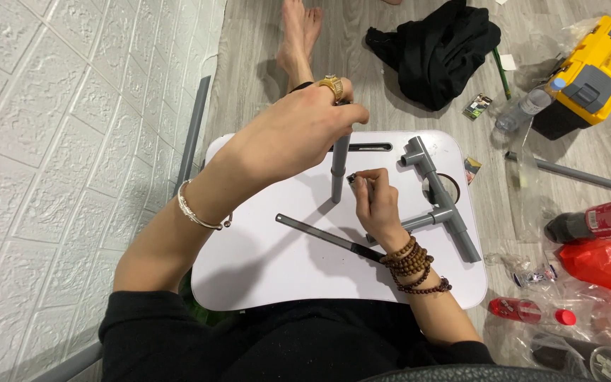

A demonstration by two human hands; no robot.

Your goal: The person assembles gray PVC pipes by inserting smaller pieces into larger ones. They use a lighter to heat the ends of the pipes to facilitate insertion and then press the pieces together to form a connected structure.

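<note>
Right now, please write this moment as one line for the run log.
left hand: holds grey pipe upright on white lap table | right hand: pinches small dark piece at pipe | flat metal strip: lying on table

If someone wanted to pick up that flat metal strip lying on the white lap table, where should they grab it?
Probably by its far-left end, coming from above. The metal strip lies flat on the white table, and that end sits in the open, while its other end runs under the right hand. Being thin and flat, it likely needs tipping or sliding at an edge before fingers can pinch it.
</note>
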